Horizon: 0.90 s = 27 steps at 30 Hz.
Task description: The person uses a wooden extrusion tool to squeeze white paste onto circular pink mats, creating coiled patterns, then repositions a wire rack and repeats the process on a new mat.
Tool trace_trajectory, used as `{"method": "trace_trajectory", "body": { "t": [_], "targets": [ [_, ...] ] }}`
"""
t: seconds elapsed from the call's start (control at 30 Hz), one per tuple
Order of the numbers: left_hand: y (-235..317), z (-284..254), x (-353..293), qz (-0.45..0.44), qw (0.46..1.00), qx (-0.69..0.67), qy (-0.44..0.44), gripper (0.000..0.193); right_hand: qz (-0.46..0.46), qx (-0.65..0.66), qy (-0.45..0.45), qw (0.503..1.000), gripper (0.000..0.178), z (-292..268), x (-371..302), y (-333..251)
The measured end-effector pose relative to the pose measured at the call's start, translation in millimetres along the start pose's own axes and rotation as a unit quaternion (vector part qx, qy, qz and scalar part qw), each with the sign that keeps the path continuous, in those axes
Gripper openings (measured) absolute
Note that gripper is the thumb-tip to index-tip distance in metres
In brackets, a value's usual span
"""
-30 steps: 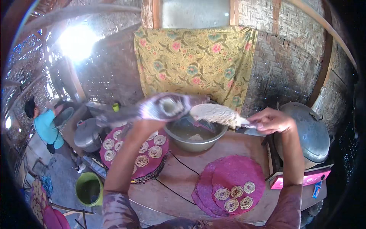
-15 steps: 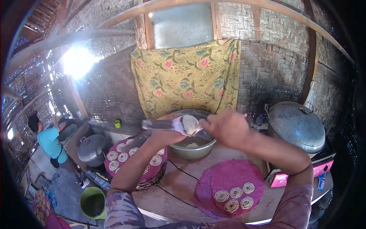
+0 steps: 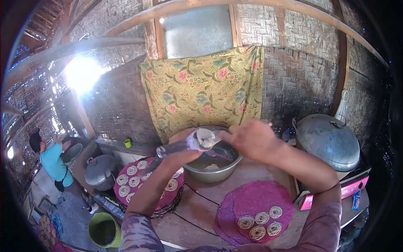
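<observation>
While the left hand (image 3: 184,156) is wrapped around a tube-handled press (image 3: 172,149), the right hand (image 3: 254,140) is bunched up right beside its round mouth, fingers curled in. So the left grip is definitely clamped on the press; with the right one I honestly can't tell what's inside that fist, since its fingers are hidden. The press sits tilted in the air, over the near left part of a grey metal basin (image 3: 212,175). Looks-wise, its handle is dark with a glassy-looking rounded end, then it turns pale, whitish-purple and kinda smeary around the mouth. Stuffed in there is a lump of dough (image 3: 205,135), off-white to light grey, soft and pasty, with an uneven top. Down in the basin there's murky liquid, a pale lump (image 3: 211,166) and a purplish utensil (image 3: 222,154). On the table (image 3: 197,218), to the right, overlapping magenta round sheets (image 3: 262,197) carry five pale noodle nests (image 3: 257,232), all loopy and coiled. Over on the left, a woven tray (image 3: 172,212) holds another magenta sheet (image 3: 145,178) with more of the same swirls.
</observation>
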<state>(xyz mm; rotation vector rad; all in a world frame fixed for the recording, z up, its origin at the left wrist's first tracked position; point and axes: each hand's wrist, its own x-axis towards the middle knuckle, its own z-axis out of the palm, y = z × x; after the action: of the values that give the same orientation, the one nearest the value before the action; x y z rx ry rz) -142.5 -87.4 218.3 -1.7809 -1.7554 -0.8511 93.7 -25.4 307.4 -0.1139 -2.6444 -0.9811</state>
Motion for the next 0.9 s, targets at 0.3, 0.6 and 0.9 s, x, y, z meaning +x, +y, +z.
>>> {"method": "trace_trajectory", "body": {
  "t": [0.3,0.6,0.9],
  "targets": [
    [-83,-1,6,0.003,0.999,0.046,0.007,0.037,0.109,0.015,0.076,0.991,0.035,14,-12,25],
    [-52,28,17,0.006,0.999,0.026,-0.026,0.042,0.035,0.023,0.028,0.999,0.023,37,24,17],
    [-98,30,0,-0.024,0.999,0.04,-0.012,0.037,0.058,0.008,0.087,0.994,0.018,39,-4,30]
  ]
}}
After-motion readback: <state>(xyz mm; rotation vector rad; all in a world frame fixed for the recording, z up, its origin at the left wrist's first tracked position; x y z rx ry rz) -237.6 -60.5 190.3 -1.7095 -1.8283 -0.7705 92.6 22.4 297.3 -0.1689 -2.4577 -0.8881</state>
